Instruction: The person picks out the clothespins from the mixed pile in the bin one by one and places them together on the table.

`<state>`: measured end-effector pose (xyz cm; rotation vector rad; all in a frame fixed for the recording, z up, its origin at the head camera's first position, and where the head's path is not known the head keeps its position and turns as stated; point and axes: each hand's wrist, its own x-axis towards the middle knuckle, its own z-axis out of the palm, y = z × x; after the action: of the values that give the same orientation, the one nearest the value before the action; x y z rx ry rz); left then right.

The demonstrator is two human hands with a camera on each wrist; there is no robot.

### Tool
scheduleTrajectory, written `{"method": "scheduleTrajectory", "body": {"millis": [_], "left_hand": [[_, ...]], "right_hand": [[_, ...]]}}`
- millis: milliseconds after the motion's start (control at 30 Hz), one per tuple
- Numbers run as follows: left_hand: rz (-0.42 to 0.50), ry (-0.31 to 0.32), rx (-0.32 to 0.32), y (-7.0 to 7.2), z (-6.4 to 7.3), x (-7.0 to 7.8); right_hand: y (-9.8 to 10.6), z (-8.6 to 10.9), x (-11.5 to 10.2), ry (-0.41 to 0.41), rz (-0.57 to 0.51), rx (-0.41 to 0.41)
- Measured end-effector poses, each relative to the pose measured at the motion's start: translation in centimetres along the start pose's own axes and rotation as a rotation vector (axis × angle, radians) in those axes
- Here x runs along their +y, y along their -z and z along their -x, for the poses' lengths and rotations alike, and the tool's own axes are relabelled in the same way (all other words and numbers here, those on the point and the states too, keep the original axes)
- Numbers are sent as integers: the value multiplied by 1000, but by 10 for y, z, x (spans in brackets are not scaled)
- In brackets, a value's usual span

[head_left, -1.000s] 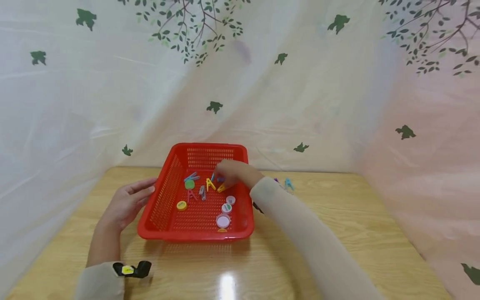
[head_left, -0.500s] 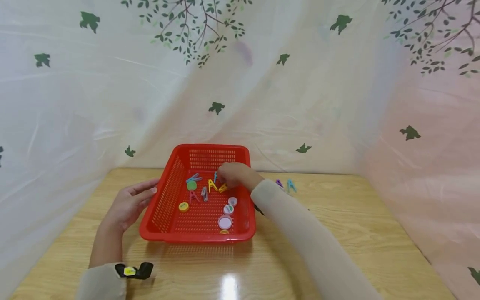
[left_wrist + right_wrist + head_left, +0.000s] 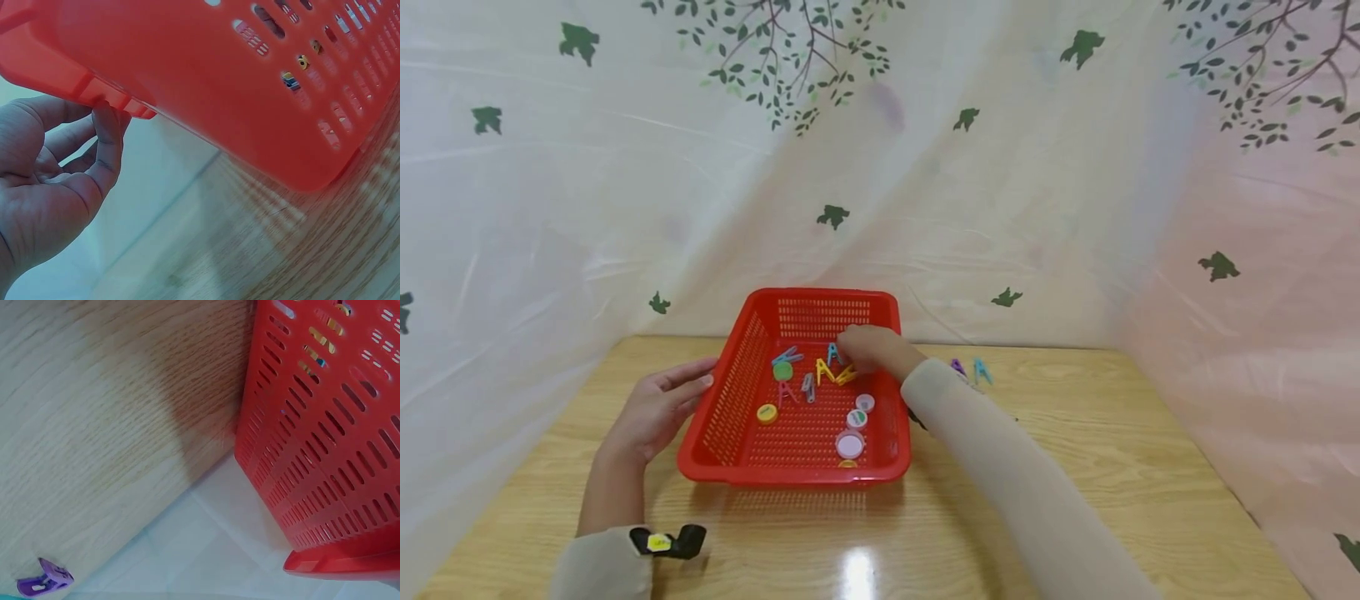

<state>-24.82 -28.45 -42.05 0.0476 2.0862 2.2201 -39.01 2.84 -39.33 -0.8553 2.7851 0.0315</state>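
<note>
A red plastic basket (image 3: 790, 477) stands tilted toward me on the table. At its left side, my left hand (image 3: 658, 408) grips the rim; in the left wrist view, the fingers of that hand (image 3: 69, 156) curl at the rim's edge. My right hand (image 3: 872, 348) reaches down inside at the back right, its fingertips hidden, so I cannot tell what they hold. Close by lie a blue clothespin (image 3: 834, 353) and two yellow clothespins (image 3: 824, 372). Farther left are a light blue clothespin (image 3: 787, 357), a pink one (image 3: 786, 392) and a grey one (image 3: 808, 387).
Bottle caps lie in the basket: a green cap (image 3: 782, 372), a yellow cap (image 3: 767, 414) and several pale caps (image 3: 850, 444) at the right. Outside, right of the basket, a purple clothespin (image 3: 47, 579) and a teal clothespin (image 3: 982, 371) lie on the wooden table (image 3: 1075, 433).
The right hand has shifted slightly right inside the basket, uncovering more of the blue clothespin and a yellow one. The left hand stays at the rim. The head view has shifted a little.
</note>
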Motion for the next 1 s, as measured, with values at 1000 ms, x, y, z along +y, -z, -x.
{"method": "scheduleTrajectory", "body": {"millis": [1000], "left_hand": [[47,-8,-32,1,-5,-2]], "right_hand": [[10,1,6,197,-197,47]]}}
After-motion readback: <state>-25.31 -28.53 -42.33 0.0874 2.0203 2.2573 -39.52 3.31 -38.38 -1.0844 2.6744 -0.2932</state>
